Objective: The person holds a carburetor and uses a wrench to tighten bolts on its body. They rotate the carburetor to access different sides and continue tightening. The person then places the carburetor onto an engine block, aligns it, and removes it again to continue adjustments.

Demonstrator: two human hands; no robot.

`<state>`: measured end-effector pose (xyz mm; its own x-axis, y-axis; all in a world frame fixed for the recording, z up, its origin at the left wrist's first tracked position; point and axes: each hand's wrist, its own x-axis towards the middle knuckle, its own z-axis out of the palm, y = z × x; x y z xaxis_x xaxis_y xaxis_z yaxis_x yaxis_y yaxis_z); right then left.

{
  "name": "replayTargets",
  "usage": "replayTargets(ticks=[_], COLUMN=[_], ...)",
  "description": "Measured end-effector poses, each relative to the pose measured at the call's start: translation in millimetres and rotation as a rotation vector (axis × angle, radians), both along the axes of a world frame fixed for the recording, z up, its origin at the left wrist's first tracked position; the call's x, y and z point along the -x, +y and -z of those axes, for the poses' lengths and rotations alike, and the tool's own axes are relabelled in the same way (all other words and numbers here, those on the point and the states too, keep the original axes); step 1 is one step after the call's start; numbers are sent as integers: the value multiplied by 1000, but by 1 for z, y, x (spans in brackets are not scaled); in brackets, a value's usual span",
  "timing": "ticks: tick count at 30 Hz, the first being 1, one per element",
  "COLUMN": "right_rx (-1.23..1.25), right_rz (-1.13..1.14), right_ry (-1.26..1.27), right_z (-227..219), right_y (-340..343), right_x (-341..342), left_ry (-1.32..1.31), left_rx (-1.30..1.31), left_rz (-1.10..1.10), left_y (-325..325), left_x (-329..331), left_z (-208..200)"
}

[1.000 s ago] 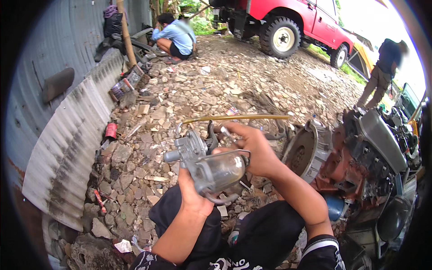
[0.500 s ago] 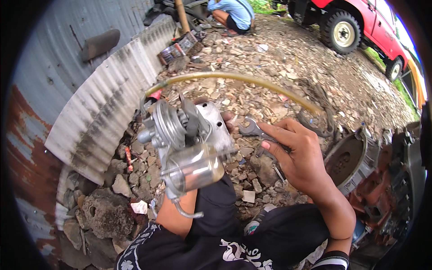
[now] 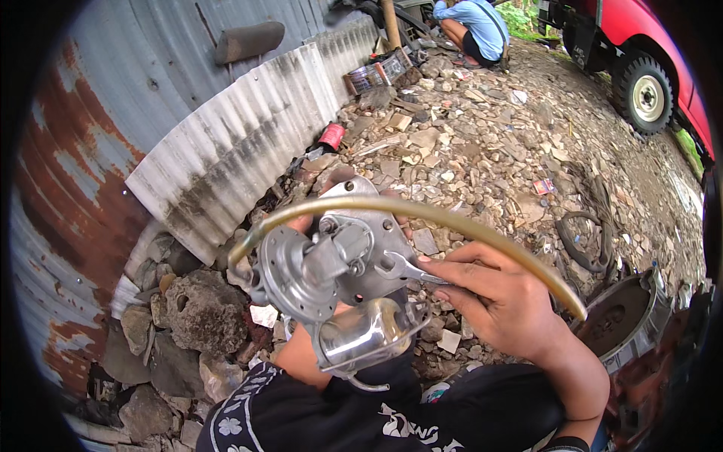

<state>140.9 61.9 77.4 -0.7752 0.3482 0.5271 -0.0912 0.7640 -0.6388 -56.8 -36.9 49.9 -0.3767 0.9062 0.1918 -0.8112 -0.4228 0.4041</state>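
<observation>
Grey cast metal fills my view: the fuel pump [image 3: 331, 264], a round flanged body with a clear glass bowl [image 3: 367, 335] hanging under it in a wire bail. My left hand [image 3: 301, 354] comes up from below the pump and mostly hides behind it; its fingers [image 3: 397, 217] curl over the pump's far edge, closed around the body. My right hand [image 3: 497, 301] sits just right of the pump, fingers pinched shut on a small open-end spanner [image 3: 407, 269] whose head rests against the pump's side. A yellowish hose [image 3: 452, 222] leaves the pump's left edge, arches over the top and runs down past my right wrist — its free end hangs to the right of the pump. Beyond the pump lies stony rubble [image 3: 482, 143]; to its left stands corrugated sheet metal [image 3: 226, 143]. Far above it, a person in a blue shirt [image 3: 471, 22] crouches near a red vehicle [image 3: 640, 60].
</observation>
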Motion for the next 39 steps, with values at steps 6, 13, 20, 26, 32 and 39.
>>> replayTargets(ticks=[6, 13, 20, 26, 32, 39], right_rx=[-110, -95, 570, 358, 720, 657], right_rz=[-17, 29, 67, -37, -99, -187], right_ry=[97, 20, -219, -186, -182, 5], right_z=[1, -7, -13, -14, 29, 53], right_y=[5, 7, 13, 35, 14, -25], right_x=[6, 5, 1, 3, 18, 38], left_ry=[-203, -95, 177, 136, 224, 87], left_rx=[-135, 156, -176, -21, -127, -224], left_rz=[152, 9, 0, 29, -111, -158], left_y=[10, 6, 23, 10, 21, 27], left_x=[-1, -7, 11, -3, 11, 19], left_z=[0, -4, 25, 9, 35, 40])
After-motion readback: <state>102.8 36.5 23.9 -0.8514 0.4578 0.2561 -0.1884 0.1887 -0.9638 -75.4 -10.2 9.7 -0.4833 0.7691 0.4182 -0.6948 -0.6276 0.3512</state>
